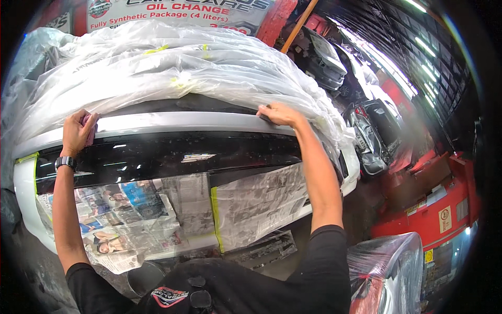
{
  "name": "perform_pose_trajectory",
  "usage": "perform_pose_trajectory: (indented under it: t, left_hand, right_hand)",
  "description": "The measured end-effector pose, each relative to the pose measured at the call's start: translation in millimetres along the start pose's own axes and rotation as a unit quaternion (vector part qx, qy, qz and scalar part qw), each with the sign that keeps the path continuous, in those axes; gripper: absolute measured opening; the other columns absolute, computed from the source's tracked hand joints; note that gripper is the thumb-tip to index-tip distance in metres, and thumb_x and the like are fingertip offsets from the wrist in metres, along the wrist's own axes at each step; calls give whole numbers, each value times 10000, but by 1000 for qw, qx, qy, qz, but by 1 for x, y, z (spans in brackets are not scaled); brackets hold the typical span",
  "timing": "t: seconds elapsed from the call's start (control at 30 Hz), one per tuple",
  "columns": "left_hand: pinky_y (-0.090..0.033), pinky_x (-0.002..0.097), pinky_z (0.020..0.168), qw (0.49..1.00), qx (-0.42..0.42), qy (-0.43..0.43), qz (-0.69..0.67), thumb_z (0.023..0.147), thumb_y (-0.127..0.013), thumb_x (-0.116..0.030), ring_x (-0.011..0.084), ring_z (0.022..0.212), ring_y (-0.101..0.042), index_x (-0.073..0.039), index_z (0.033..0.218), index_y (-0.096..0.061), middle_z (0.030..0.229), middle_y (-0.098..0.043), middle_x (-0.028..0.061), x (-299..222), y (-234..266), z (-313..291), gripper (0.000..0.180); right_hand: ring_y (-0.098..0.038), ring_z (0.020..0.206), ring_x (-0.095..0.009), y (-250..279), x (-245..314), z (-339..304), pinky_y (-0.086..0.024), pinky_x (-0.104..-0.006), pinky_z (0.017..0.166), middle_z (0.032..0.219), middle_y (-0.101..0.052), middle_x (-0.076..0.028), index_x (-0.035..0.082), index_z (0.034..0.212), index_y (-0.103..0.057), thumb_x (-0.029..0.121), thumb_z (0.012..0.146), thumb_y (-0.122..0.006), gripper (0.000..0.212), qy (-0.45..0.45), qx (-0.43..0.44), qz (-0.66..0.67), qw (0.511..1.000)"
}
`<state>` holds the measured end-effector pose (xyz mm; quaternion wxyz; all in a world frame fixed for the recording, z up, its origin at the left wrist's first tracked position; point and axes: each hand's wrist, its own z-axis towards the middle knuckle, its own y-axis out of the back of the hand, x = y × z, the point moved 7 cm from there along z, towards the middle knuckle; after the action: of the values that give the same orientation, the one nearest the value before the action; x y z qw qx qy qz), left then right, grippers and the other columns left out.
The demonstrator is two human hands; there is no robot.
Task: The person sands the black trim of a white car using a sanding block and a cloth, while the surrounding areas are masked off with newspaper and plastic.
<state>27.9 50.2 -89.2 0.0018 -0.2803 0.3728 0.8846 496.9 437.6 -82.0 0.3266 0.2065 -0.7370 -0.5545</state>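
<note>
A car's long silver-white roof edge strip (183, 121) runs across in front of me, above a glossy black panel (172, 152). My left hand (76, 133) is at the strip's left end, closed around a maroon cloth-like pad (89, 130) that is partly hidden by the fingers. Farther right, my right hand (281, 114) rests on the strip with curled fingers. A small dark piece (264, 118) shows under its fingertips, too covered to name. Clear plastic sheeting (178, 68) lies bunched over the roof just beyond both hands.
Newspaper sheets (130, 214) and yellow-green masking tape (215, 220) cover the car's side below the black panel. A plastic-wrapped object (387, 277) stands at the lower right, near a red cabinet-like unit (449, 209). Other cars (371, 131) are parked at the right.
</note>
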Motion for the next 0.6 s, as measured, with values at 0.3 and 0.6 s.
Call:
perform_pose_trajectory:
  t: [0.3,0.6]
  left_hand:
    - [-479,379,583,1000,3,-7,13,895,-703,-469,259,559,-604,5,722,-652,622,-634,163,-11,-1,5,507]
    - [-477,402,580,999,-12,-7,31,883,-712,-502,328,573,-608,-7,728,-673,629,-625,182,-5,6,-4,520]
  right_hand:
    - [-667,815,-353,-14,123,11,-497,-485,785,854,-700,-268,-47,868,-711,531,1020,-433,660,52,35,-37,997]
    - [-684,996,-325,-51,214,46,-519,-437,905,1070,-724,-246,19,1199,-711,472,1050,-423,557,202,2,7,979]
